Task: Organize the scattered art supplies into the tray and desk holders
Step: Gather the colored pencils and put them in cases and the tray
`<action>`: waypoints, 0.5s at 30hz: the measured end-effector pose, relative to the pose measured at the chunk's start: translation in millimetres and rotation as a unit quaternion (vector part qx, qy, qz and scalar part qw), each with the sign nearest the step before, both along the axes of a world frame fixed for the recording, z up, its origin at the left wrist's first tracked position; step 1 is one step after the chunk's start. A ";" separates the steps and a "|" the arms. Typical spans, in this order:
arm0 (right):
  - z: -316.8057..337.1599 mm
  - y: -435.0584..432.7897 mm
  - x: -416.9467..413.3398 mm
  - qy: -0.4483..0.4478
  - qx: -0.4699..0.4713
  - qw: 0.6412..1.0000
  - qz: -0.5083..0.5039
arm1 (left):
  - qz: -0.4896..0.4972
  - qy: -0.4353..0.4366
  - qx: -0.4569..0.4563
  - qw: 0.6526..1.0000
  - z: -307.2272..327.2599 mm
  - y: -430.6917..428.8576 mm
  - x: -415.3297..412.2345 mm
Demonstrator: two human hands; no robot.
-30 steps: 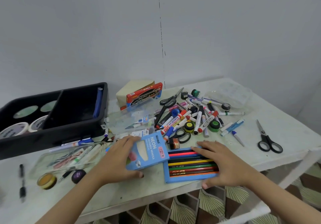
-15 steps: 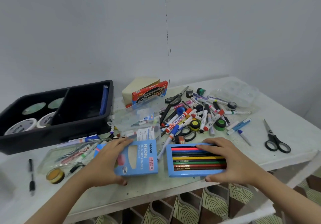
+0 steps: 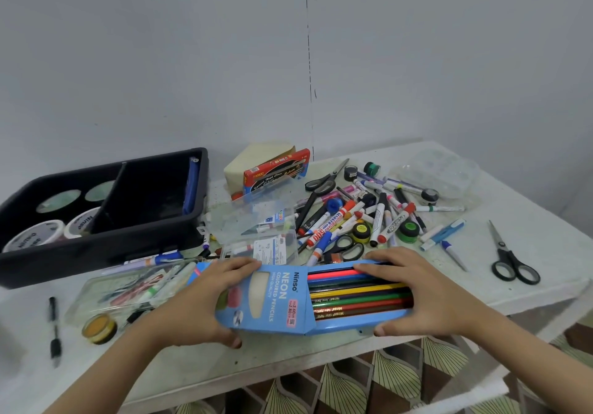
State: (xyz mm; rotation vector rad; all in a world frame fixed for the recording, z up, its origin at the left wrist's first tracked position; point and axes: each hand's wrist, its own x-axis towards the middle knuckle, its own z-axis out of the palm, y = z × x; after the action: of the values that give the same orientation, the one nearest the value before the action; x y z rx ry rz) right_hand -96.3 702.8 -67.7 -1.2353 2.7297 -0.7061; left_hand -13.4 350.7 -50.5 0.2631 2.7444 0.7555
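Observation:
A blue "Neon Coloured Pencils" sleeve [image 3: 272, 298] lies near the table's front edge, gripped by my left hand [image 3: 205, 301]. My right hand [image 3: 414, 291] holds the blue inner tray of coloured pencils [image 3: 356, 301], whose left end sits inside the sleeve's mouth. Behind them lies a heap of markers [image 3: 359, 217], small paint pots and black scissors [image 3: 317, 185]. The black divided tray [image 3: 106, 246] stands at the back left with tape rolls [image 3: 32, 237] in its left compartment and a blue pen against its right wall.
Another pair of scissors [image 3: 510, 259] lies at the right near the table edge. Clear plastic cases [image 3: 134, 288] with pens sit left of my hands, with a yellow paint pot [image 3: 98, 328] and a black pen [image 3: 54, 330]. A red pencil box [image 3: 276, 173] leans at the back.
Half a second ago the sleeve and pencil tray lay apart. My hands have brought them together, and the tray's left end has entered the sleeve.

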 end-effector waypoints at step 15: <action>0.6 -5.1 -4.1 0.001 0.010 1.000 -0.020 | 0.006 0.092 -0.014 0.996 -6.5 14.9 2.8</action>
State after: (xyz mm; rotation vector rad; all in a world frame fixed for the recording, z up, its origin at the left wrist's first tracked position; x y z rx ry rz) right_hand -100.4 697.8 -67.1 -1.1811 2.7636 -0.6804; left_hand -10.6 365.5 -57.0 0.3261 2.9296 0.7278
